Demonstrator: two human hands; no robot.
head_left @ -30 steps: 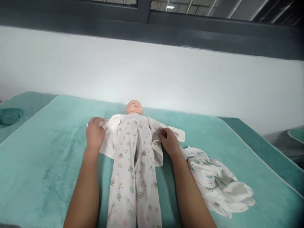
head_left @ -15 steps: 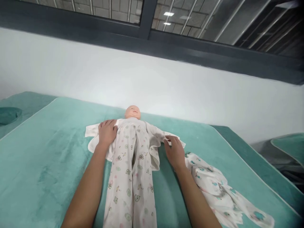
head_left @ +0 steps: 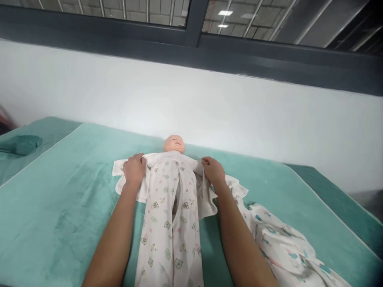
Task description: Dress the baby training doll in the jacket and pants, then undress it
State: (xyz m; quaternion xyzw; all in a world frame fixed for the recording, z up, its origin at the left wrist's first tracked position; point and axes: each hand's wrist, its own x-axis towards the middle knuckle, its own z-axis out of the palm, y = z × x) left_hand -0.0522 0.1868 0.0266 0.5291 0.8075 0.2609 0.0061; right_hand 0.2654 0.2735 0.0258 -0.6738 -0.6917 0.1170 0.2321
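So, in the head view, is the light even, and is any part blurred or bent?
Head view: soft even light, no glare; faint shadows beside the forearms on the teal plush mat; the dark window frame bows; the print-patterned white garment looks sharp.

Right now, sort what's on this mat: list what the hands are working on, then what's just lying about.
In hand:
- baby doll
- white top, held open at both sides by left hand and right hand
- printed trousers laid over the doll

Lying about:
- crumpled printed garment on the teal mat
- dark green cloth, far left
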